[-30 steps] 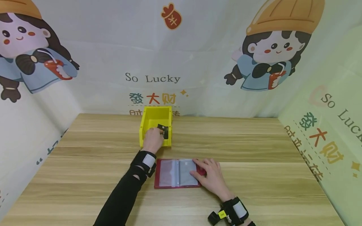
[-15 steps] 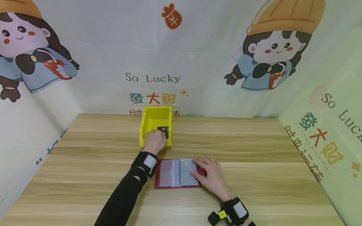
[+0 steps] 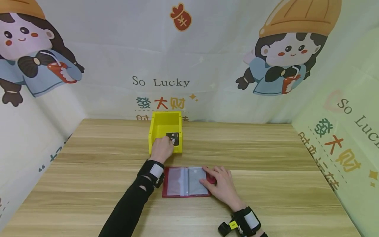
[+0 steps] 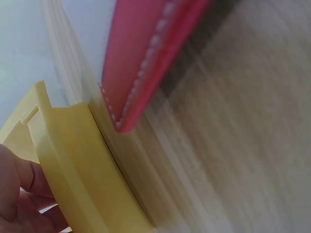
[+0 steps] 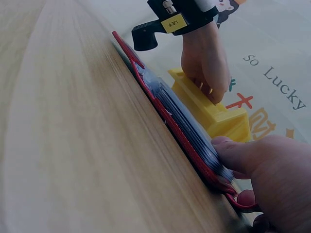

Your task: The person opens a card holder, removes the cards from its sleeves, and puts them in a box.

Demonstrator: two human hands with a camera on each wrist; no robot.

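Note:
My left hand (image 3: pixel 162 148) reaches over the front edge of a yellow bin (image 3: pixel 180 126), its fingers bent down inside. Beside the fingertips lies a black card with pale lettering (image 3: pixel 174 138). In the left wrist view the bent fingers (image 4: pixel 36 182) show behind the yellow wall; I cannot tell whether they pinch a card. A red card holder (image 3: pixel 164 192) lies spread on the table, its clear plastic sleeves (image 3: pixel 196 181) showing. My right hand (image 3: pixel 223 187) holds its right side, thumb (image 5: pixel 231 148) on the sleeves and another fingertip (image 5: pixel 246 197) at the red closing flap (image 5: pixel 248 208).
The wooden table (image 3: pixel 275 158) reaches back to a printed cloth backdrop (image 3: pixel 213 65), which also closes in both sides. The yellow bin stands near the table's back edge, behind the card holder. Each wrist wears a black strap; a small camera (image 3: pixel 224 228) sticks out from the right one.
The left hand has dipped lower in the bin, and the black card, tilted by the fingers earlier, now lies flatter. The bin has shifted slightly right. The right hand holds still.

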